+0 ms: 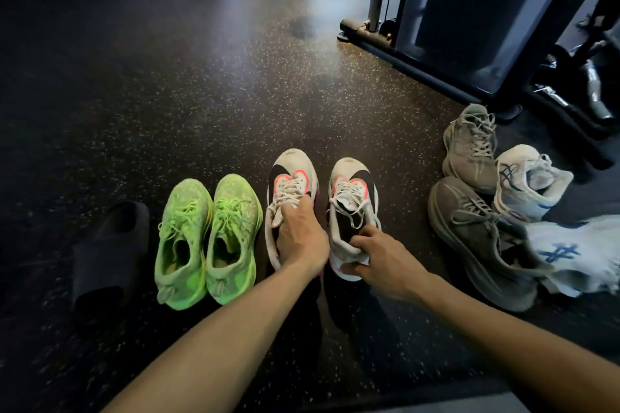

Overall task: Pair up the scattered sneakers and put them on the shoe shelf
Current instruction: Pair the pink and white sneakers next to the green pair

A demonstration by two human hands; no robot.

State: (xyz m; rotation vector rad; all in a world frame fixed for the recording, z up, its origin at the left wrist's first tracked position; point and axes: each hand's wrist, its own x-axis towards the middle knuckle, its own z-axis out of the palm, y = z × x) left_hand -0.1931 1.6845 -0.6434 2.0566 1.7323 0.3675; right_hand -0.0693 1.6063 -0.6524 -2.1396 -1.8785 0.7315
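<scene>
The 2 white mesh sneakers with black-and-pink panels stand side by side on the speckled rubber floor (201,94). The left hand (302,238) grips the left sneaker (292,178) at its tongue; the right hand (382,255) pinches the right sneaker (352,191) at its heel collar. Both likely handle light and soft; the collars give firm holds.

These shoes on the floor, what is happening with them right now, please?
A person is sorting sneakers into pairs on a dark speckled floor. The left hand grips one white sneaker with black and pink marks, and the right hand grips its partner at the heel. A green pair already stands side by side to the left, next to a black slide. Grey sneakers and white-and-blue ones lie in a heap on the right. No shoe shelf is in view.
</scene>
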